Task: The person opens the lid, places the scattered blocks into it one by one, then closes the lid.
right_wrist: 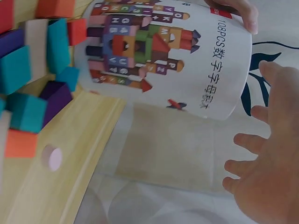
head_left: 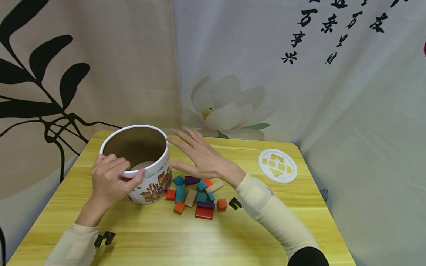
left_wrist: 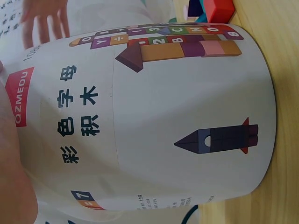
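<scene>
A white printed bucket (head_left: 155, 184), with block-castle pictures and Chinese lettering, stands on the left of the table. My left hand (head_left: 111, 179) grips its near rim, thumb on the outer wall and fingers over the edge. A pale bottom shows inside; part of the interior is hidden. My right hand (head_left: 203, 155) is spread with straight fingers beside the bucket's right rim, palm toward it, holding nothing. In the right wrist view, its fingertips overlap the background past the bucket's mouth. Below it lies a loose pile of coloured blocks, including a teal block (head_left: 180, 193) and a red block (head_left: 204, 213).
A white disc with shaped cutouts (head_left: 264, 173) lies at the table's back right. The wooden table (head_left: 166, 240) meets a printed curtain (head_left: 133, 66) behind. A pale pink cylinder (right_wrist: 52, 157) stands apart from the pile in the right wrist view.
</scene>
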Action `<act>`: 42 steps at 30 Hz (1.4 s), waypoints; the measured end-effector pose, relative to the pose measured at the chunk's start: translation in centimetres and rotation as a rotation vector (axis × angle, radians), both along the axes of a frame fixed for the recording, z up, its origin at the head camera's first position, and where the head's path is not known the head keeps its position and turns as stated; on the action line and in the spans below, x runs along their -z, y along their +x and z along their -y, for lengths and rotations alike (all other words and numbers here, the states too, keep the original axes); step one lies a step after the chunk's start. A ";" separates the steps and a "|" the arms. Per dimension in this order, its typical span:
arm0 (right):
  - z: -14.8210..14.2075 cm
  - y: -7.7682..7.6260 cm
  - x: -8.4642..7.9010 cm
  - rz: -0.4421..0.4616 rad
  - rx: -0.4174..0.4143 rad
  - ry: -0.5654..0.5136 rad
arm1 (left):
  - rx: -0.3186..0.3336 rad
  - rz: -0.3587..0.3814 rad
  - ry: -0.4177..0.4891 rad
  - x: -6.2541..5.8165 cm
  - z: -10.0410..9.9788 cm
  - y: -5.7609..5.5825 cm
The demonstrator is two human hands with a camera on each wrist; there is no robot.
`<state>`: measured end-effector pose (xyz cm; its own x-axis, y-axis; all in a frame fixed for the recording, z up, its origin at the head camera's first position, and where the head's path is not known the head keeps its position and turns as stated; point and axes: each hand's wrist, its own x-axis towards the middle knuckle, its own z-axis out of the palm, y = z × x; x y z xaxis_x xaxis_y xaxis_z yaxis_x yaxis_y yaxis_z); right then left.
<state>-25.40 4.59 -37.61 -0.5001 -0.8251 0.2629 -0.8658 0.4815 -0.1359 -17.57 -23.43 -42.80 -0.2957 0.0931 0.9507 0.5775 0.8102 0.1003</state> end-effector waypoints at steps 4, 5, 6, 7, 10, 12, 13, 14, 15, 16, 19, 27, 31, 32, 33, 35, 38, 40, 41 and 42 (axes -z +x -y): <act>-2.4 0.6 1.0 0.003 0.002 -0.030 | 0.008 -0.011 0.010 0.0 -0.2 0.0; -3.0 0.8 1.2 0.007 0.004 -0.038 | 0.011 -0.014 0.010 -0.1 -0.3 0.0; -3.6 1.0 1.5 0.012 0.006 -0.048 | 0.012 -0.018 0.012 -0.1 -0.3 0.0; -4.1 1.2 1.7 0.014 0.008 -0.054 | 0.014 -0.020 0.014 -0.1 -0.3 0.0; -5.6 1.6 2.5 0.011 0.008 -0.065 | 0.018 -0.028 0.020 -0.2 -0.4 -0.1; -6.5 1.9 3.1 0.005 0.003 -0.061 | 0.019 -0.032 0.024 -0.3 -0.4 0.0; -6.9 2.0 3.4 0.003 0.001 -0.056 | 0.019 -0.034 0.025 -0.3 -0.4 0.0; -7.3 2.2 3.7 0.002 -0.001 -0.050 | 0.019 -0.035 0.026 -0.3 -0.4 0.0; -7.8 2.4 4.1 0.003 -0.002 -0.046 | 0.020 -0.034 0.024 -0.3 -0.4 0.0; -8.3 2.7 4.6 0.005 0.000 -0.040 | 0.021 -0.032 0.023 -0.3 -0.4 0.0; -9.7 3.6 6.0 0.031 0.011 -0.023 | 0.021 -0.028 0.018 -0.3 -0.5 0.0; -12.3 5.8 9.0 0.088 0.050 0.016 | 0.013 -0.033 0.025 -0.4 -0.4 0.0; -12.9 6.5 10.4 0.115 0.045 0.033 | 0.016 -0.027 0.021 -0.4 -0.4 0.2; -13.0 6.7 10.8 0.124 0.045 0.033 | 0.016 -0.025 0.019 -0.4 -0.4 0.2; -13.1 6.8 11.1 0.128 0.043 0.034 | 0.017 -0.024 0.019 -0.3 -0.4 0.2; -13.3 7.0 11.7 0.132 0.043 0.038 | 0.015 -0.022 0.018 -0.3 -0.3 0.1; -13.5 7.1 12.4 0.128 0.042 0.051 | 0.010 -0.018 0.014 -0.3 -0.3 0.1; -13.7 7.2 12.9 0.123 0.039 0.063 | 0.009 -0.017 0.012 -0.3 -0.3 0.1; -13.8 7.3 13.1 0.124 0.038 0.067 | 0.009 -0.017 0.009 -0.3 -0.3 0.1; -13.9 7.3 13.3 0.120 0.034 0.070 | 0.008 -0.016 0.009 -0.3 -0.3 0.1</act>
